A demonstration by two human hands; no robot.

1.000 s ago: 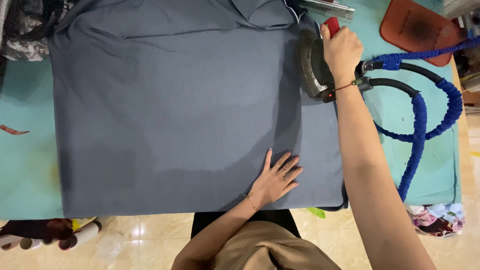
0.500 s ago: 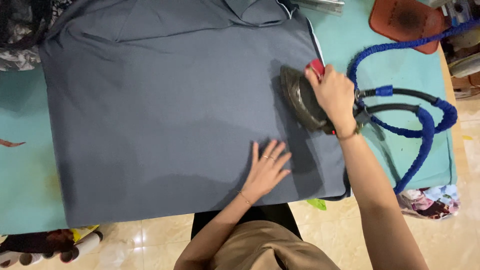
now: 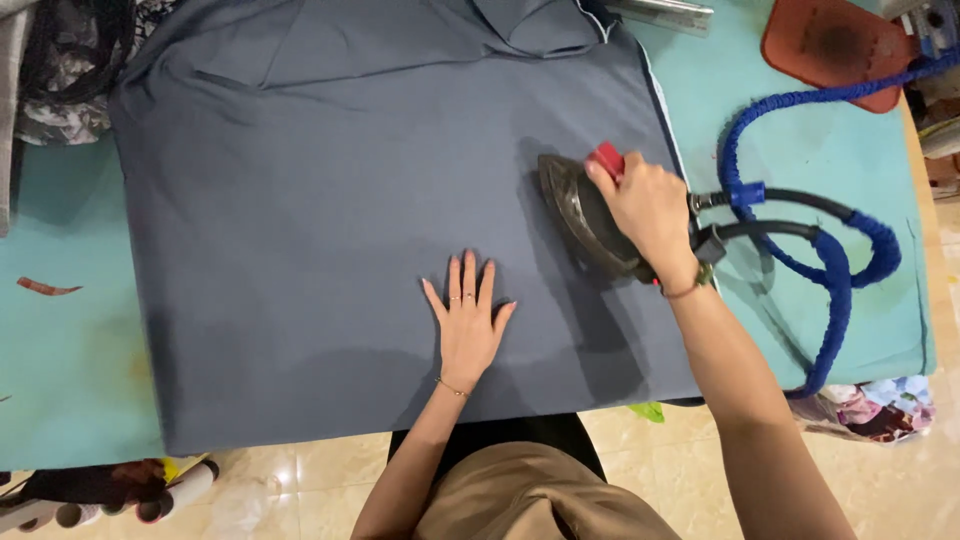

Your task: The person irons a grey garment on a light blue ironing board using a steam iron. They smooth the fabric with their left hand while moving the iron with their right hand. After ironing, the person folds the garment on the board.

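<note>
A large grey-blue garment (image 3: 330,200) lies spread flat over a teal ironing table (image 3: 60,360). My left hand (image 3: 468,320) rests palm down on the cloth near its front edge, fingers spread. My right hand (image 3: 648,212) grips the handle of a dark steam iron (image 3: 578,212) with a red button, its soleplate on the right part of the garment, tip pointing up-left. A blue-sleeved hose and black cable (image 3: 835,240) run from the iron's rear across the table's right side.
A reddish-brown iron rest pad (image 3: 825,45) lies at the back right. Patterned fabric (image 3: 55,70) is heaped at the back left. Thread cones (image 3: 110,495) and cloth scraps (image 3: 880,410) lie below the table edge on a pale tiled floor.
The iron in my right hand has slid leftward and toward me, from the garment's right edge onto the cloth. My left hand stays flat on the garment, fingers now pointing straighter up.
</note>
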